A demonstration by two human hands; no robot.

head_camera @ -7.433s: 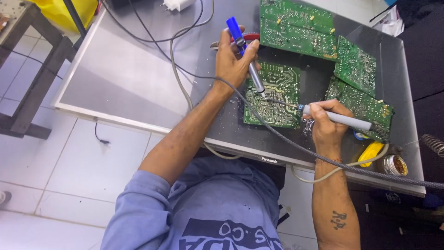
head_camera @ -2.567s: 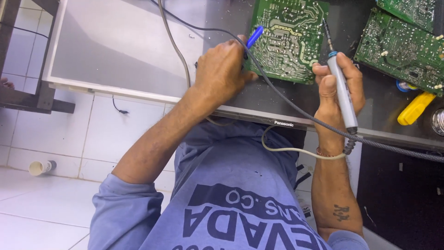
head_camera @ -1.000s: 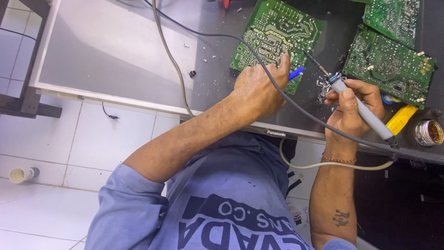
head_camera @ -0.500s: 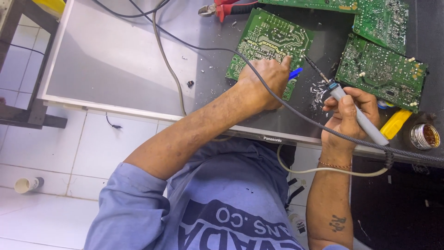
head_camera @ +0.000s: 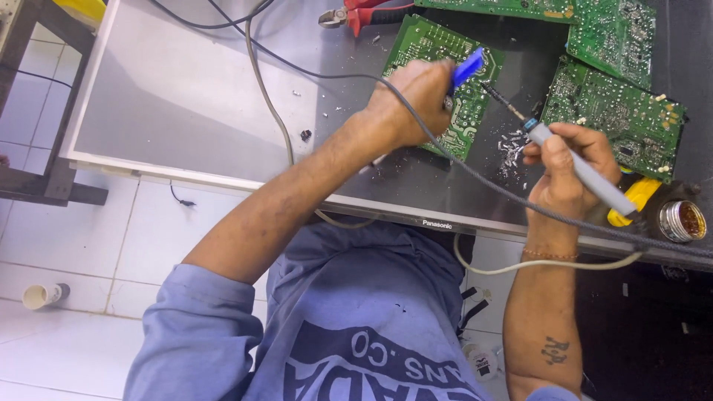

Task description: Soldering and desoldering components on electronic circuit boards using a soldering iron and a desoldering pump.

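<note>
Entries run left to right, each placed against the green circuit board point(head_camera: 438, 89).

Worktop point(head_camera: 186, 96): grey panel; bare stretch well left of the board, crossed by a grey cable point(head_camera: 271, 111).

Red-handled pliers point(head_camera: 364, 13): lying just above the board's upper left corner.

My left hand point(head_camera: 408, 104): resting on the board's left half, likely to pin it flat while I work. My fingers curl shut around a blue-handled tool point(head_camera: 468, 68), whose blue end juts out up and right over the board's upper right part. A dark cord crosses my wrist.

Circuit board: solder side up, tilted, partly under my left hand.

My right hand point(head_camera: 568, 171): just right of the board, off its edge. My fingers pinch a grey soldering iron point(head_camera: 579, 167) pen-fashion, probably for fine control; its tip reaches the board's right edge, beside pale solder scraps point(head_camera: 512, 145).

Second green board point(head_camera: 613, 111): well right, beyond the iron.

Small round tin point(head_camera: 682, 220): farthest right.
</note>
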